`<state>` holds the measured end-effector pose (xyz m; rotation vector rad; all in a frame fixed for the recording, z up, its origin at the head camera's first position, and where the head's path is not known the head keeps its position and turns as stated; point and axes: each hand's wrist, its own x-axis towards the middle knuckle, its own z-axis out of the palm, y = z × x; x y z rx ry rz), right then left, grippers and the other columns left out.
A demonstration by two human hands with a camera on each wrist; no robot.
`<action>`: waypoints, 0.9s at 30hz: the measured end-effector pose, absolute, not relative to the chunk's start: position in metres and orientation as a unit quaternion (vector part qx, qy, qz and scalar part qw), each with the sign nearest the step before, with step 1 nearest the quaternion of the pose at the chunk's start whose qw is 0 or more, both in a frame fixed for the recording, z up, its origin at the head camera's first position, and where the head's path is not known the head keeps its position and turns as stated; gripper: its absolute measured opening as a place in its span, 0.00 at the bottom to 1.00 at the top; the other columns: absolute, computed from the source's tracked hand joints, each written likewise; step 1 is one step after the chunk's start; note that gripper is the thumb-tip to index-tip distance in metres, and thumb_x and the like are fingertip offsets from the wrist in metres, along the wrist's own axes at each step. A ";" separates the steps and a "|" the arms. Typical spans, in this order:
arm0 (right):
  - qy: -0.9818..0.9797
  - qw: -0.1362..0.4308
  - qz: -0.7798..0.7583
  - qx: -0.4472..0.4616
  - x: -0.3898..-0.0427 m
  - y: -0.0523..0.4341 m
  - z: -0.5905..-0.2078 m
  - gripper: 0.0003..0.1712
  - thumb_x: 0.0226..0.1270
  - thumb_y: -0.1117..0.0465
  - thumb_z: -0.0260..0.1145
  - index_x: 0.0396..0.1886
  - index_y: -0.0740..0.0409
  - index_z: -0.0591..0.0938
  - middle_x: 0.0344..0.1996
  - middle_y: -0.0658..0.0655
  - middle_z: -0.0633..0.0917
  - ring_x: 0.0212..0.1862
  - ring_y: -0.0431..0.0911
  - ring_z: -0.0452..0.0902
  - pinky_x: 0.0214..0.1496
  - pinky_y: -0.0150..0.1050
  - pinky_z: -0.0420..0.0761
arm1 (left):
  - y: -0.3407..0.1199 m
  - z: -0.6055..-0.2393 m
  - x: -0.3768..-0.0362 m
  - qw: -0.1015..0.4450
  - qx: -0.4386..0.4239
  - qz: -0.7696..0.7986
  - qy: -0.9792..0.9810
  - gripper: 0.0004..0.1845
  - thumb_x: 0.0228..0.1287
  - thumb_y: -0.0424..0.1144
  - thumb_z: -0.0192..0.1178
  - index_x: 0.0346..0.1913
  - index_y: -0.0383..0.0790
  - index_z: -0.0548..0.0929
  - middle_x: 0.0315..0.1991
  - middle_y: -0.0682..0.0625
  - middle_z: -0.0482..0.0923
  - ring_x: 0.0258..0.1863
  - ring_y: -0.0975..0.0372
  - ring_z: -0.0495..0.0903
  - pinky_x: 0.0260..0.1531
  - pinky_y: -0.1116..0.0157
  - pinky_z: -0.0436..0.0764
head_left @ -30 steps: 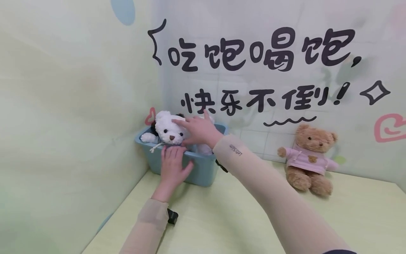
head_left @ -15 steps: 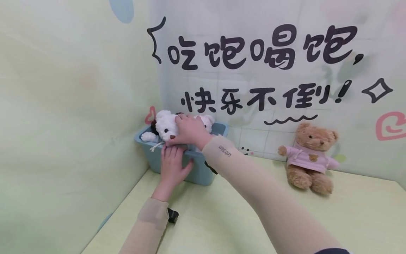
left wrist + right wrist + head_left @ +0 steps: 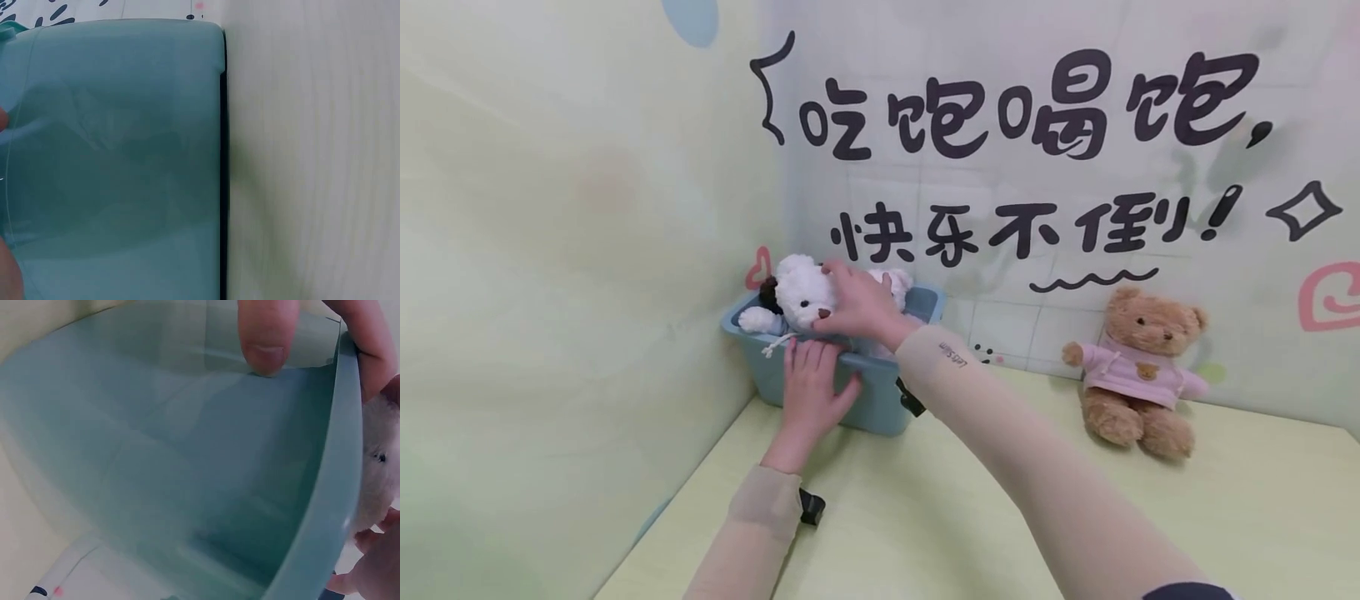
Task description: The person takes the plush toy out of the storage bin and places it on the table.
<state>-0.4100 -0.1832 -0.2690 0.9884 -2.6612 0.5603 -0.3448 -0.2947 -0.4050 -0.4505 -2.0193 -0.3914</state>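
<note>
A white plush toy (image 3: 796, 290) with dark ears and a brown nose sits in a blue plastic bin (image 3: 880, 402). Its head and one paw rise above the rim; its lower body is hidden. My right hand (image 3: 863, 307) holds the side of its head, thumb by the muzzle and fingers on top. At the bin's front my left hand (image 3: 811, 390) grips the rim, fingers over the edge and thumb on the outer wall, as the right wrist view also shows. A second white plush toy (image 3: 898, 283) shows partly behind the right hand.
A brown teddy bear (image 3: 1138, 375) in a pink hoodie sits against the back wall on the right. The bin stands in the corner of the pale table (image 3: 940, 517), close to the left wall (image 3: 587, 250).
My right hand has come down onto the toy's head and now holds it, covering one eye. The head has tilted slightly. My left hand stays on the rim.
</note>
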 end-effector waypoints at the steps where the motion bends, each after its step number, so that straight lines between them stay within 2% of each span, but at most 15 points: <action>1: -0.911 0.129 0.193 0.340 -0.410 -0.182 -0.269 0.52 0.47 0.39 0.73 0.70 0.48 0.62 0.59 0.53 0.76 0.59 0.47 0.71 0.64 0.66 0.54 | -0.295 -0.405 -0.345 0.498 -0.187 -0.162 -0.831 0.19 0.56 0.47 0.57 0.43 0.35 0.75 0.40 0.41 0.74 0.47 0.45 0.69 0.63 0.42 0.52; 7: -0.894 0.150 0.192 0.375 -0.407 -0.175 -0.262 0.48 0.47 0.41 0.72 0.69 0.44 0.65 0.59 0.51 0.77 0.57 0.46 0.72 0.63 0.64 0.57 | -0.299 -0.405 -0.344 0.519 -0.184 -0.168 -0.818 0.20 0.54 0.48 0.57 0.42 0.34 0.76 0.39 0.40 0.73 0.45 0.45 0.69 0.62 0.41 0.53; 14: -0.894 0.161 0.180 0.378 -0.408 -0.166 -0.251 0.43 0.46 0.42 0.71 0.66 0.40 0.68 0.52 0.48 0.82 0.47 0.43 0.76 0.54 0.53 0.66 | -0.298 -0.409 -0.342 0.505 -0.182 -0.169 -0.827 0.23 0.64 0.54 0.50 0.45 0.35 0.76 0.42 0.40 0.74 0.48 0.45 0.69 0.63 0.41 0.50; 20: -0.889 0.172 0.185 0.381 -0.410 -0.152 -0.239 0.43 0.47 0.42 0.73 0.64 0.42 0.69 0.46 0.49 0.84 0.45 0.44 0.77 0.53 0.49 0.66 | -0.296 -0.408 -0.342 0.495 -0.185 -0.172 -0.831 0.30 0.69 0.62 0.43 0.47 0.36 0.76 0.45 0.40 0.74 0.50 0.46 0.68 0.63 0.41 0.49; 27: -0.885 0.191 0.198 0.375 -0.412 -0.136 -0.237 0.41 0.46 0.43 0.73 0.62 0.43 0.70 0.41 0.49 0.84 0.43 0.44 0.77 0.55 0.48 0.65 | -0.292 -0.406 -0.343 0.489 -0.193 -0.155 -0.837 0.32 0.69 0.65 0.41 0.50 0.36 0.76 0.47 0.41 0.75 0.51 0.46 0.69 0.63 0.43 0.50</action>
